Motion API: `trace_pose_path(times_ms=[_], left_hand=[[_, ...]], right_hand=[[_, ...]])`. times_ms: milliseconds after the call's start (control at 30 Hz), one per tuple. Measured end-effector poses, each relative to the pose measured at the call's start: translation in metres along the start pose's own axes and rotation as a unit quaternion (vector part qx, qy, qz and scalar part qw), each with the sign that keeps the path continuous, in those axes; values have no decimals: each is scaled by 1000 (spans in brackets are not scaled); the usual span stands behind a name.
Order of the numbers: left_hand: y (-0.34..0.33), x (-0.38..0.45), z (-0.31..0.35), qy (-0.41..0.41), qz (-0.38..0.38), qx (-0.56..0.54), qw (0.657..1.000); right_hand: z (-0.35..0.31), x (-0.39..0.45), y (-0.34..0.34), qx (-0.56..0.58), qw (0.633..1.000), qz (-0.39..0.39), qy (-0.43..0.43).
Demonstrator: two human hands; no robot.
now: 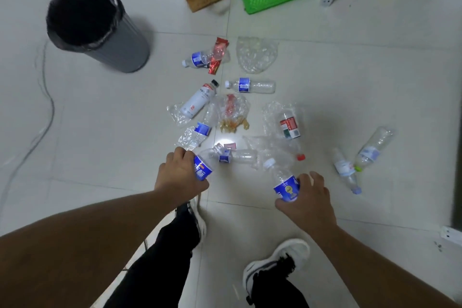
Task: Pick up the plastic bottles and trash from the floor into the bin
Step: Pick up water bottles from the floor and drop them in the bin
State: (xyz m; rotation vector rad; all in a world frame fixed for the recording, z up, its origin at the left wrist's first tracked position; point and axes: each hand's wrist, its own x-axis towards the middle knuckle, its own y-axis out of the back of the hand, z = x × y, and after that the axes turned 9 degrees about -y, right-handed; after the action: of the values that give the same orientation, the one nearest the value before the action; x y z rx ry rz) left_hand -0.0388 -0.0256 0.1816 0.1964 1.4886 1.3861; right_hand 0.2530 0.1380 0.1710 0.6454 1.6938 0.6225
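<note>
Head view, item 1: left hand [181, 172], curled round blue-label bottle [203, 167] near its middle, neck pointing away toward the litter.
Item 2: right hand [310, 199], gripping a 2nd blue-label bottle with white cap [282, 181] by its lower body, cap up and forward.
Item 3: grey bin with black liner [87, 20], far left on the floor [350, 82], mouth uncovered, well apart from both hands.
Item 4: remaining litter between hands and bin side: white bottle with black cap [198, 100], clear blue-label bottle [250, 85], red wrapper [217, 56], crumpled clear bags [257, 57], red-label bottle in plastic film [290, 125], 2 pale-label bottles [360, 157] at right.

Handling notes, as judgement: step in hand likely carrying both bottles to bin. Keep grips firm but light, thin walls prone to buckling and slipping. Lift clear of neighbouring bottle [237, 156] just beside left hand to avoid scattering it. Swing left, release directly over liner mouth, 1 at a time. Mind the cable [47, 97] on floor near bin. Most of task still ahead.
</note>
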Motion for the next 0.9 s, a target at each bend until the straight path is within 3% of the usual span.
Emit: trace_pose_path(times_ms=[267, 467, 567, 700, 900], left_hand=[[-41, 86, -92, -1, -25, -3, 1000], [-132, 179, -165, -53, -128, 150, 979], [-176, 212, -179, -64, -162, 84, 981], [-214, 219, -185, -116, -127, 49, 984], [-201, 198, -162, -35, -81, 7, 996]], right_hand=[[-34, 82, -59, 41, 997, -19, -63], [-24, 195, -146, -52, 998, -17, -17], [-11, 234, -185, -48, 999, -23, -13], [-3, 258, -220, -62, 998, -23, -6], [-12, 233, -198, 37, 994, -16, -105]])
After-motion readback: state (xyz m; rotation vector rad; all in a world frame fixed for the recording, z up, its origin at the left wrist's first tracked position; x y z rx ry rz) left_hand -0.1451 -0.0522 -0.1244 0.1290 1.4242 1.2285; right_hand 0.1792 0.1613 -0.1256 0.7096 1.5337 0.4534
